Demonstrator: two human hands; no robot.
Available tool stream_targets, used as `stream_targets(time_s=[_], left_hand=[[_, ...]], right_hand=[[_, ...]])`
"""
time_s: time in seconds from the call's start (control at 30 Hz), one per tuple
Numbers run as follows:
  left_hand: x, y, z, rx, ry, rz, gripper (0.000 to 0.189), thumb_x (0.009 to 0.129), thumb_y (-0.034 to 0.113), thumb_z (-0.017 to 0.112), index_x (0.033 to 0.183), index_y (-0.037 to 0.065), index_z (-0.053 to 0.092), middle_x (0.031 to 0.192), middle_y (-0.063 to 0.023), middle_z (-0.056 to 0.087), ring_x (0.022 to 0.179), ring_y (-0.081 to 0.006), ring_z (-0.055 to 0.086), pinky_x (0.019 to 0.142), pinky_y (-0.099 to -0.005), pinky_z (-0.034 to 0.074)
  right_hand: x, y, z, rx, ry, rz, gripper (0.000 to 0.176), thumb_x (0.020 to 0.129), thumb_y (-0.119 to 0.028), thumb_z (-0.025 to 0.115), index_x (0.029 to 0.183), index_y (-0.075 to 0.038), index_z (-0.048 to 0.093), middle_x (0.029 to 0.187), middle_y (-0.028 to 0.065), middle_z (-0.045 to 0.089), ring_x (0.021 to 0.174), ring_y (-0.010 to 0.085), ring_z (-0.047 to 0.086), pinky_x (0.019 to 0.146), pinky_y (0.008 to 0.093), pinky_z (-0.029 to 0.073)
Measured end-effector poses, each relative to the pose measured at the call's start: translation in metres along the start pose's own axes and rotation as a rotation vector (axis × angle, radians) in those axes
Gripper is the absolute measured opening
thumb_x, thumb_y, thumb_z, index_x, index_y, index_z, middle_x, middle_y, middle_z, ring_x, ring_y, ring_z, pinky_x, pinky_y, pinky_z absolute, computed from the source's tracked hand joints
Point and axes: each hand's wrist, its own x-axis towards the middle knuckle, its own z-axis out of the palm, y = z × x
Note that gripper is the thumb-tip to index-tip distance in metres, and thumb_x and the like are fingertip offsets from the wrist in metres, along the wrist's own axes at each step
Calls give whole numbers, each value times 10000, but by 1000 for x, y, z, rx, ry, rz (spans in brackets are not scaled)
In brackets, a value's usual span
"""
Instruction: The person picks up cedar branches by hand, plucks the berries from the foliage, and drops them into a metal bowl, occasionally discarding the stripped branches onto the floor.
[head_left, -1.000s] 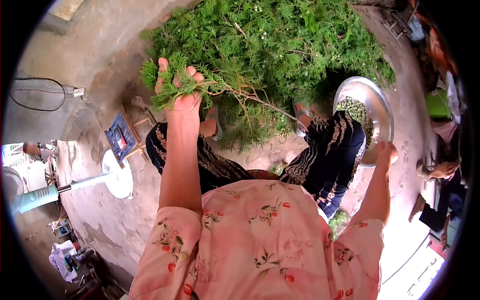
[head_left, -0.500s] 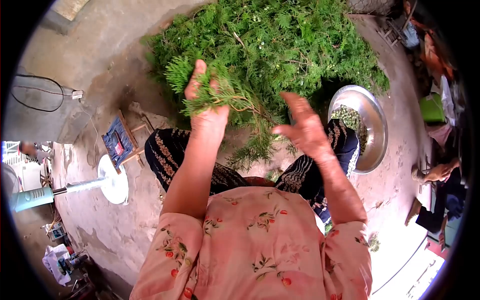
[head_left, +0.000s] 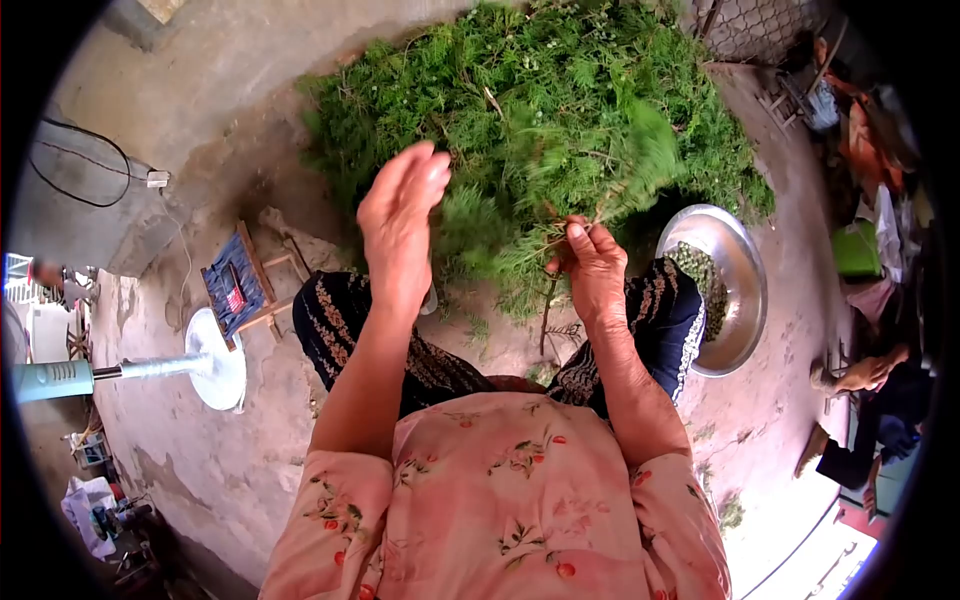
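Observation:
My right hand (head_left: 597,268) pinches the woody stem of a green conifer branch (head_left: 548,240) between thumb and fingers. The leafy sprays of that branch are smeared by motion, and its brown stem end hangs below my fingers. Off to the left, my left hand (head_left: 402,215) is raised with its fingers stretched out and nothing in it. A large heap of cut conifer branches (head_left: 480,75) lies on the ground just beyond both hands. Beside my right knee a metal basin (head_left: 745,300) tilts, with many small green cones (head_left: 705,275) inside.
A small folding stool (head_left: 238,280) stands at left near a fan with a round white base (head_left: 215,360). Another person's arm (head_left: 870,372) shows at the right edge. A green container (head_left: 855,248) and cloths lie at far right. Bits of greenery are scattered on the floor.
The branch has gone from my left hand to my right, which has closed on its stem. My left hand has let go and opened. The view has shifted slightly.

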Motion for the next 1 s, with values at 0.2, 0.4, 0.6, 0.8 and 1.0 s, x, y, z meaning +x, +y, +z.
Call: stream_targets(time_s=[0.2,0.4,0.6,0.8,1.0], left_hand=[[-62,-37,-8,188,-92,-288,646,803,172,655,1316,-19,311,1253,-214,431,1161,-295,441,931,-359,409],[-78,-66,22,-194,-228,-350,699,709,13,715,1271,10,299,1121,-104,510,1008,-173,517,792,-274,462],[-55,-76,8,-289,-23,-253,374,734,-96,625,1066,19,495,942,-78,610,797,-152,608,690,-259,502],[-49,-66,-1,-307,75,-272,58,775,9,649,813,4,605,766,-86,641,674,-175,617,679,-292,484],[-50,-67,-6,-223,306,-531,411,787,288,688,1022,-8,527,854,-58,580,790,-167,530,743,-287,424]], right_hand=[[0,9,4,261,52,43,102,864,-115,583,833,-18,592,727,47,574,632,134,552,526,298,524],[-8,20,13,341,-2,225,110,851,-128,596,895,-29,610,744,57,602,614,161,577,513,317,531],[-22,17,16,157,-195,413,165,860,-159,588,967,-34,600,779,47,615,663,155,598,424,272,450],[-23,7,25,-98,-274,496,170,879,-167,564,964,-22,579,719,59,609,604,150,619,355,206,355],[-32,9,31,-220,-345,511,172,880,-196,564,940,-35,580,684,31,589,556,91,569,407,185,395]])
